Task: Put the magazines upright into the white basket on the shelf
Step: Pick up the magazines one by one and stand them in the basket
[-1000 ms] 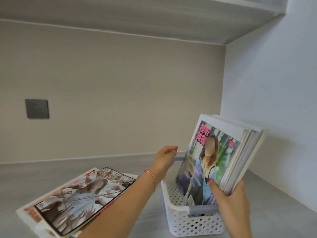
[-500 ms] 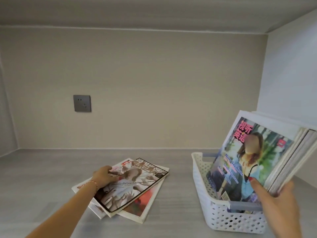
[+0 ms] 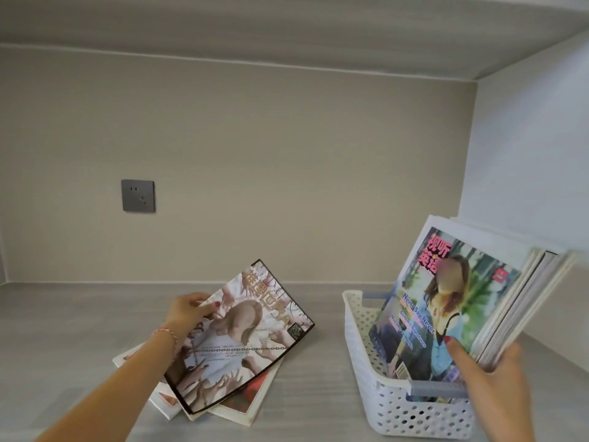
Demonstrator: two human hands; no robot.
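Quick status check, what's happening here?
Left hand lifting top magazine off pile. Right hand steadying magazines in white basket. Nothing blocking.

**Pale shelf, bright covers**

The white basket is perforated with rows of small round holes and has grey-blue handles. The front magazine standing in it shows green, sky blue and pink-red lettering. The lifted magazine is cream and tan with a black border and gold characters; the stack beneath it shows red and white. A red-and-white bracelet circles the left wrist, and the nails are red. The shelf is streaked light grey, the back wall beige, the socket dark grey.
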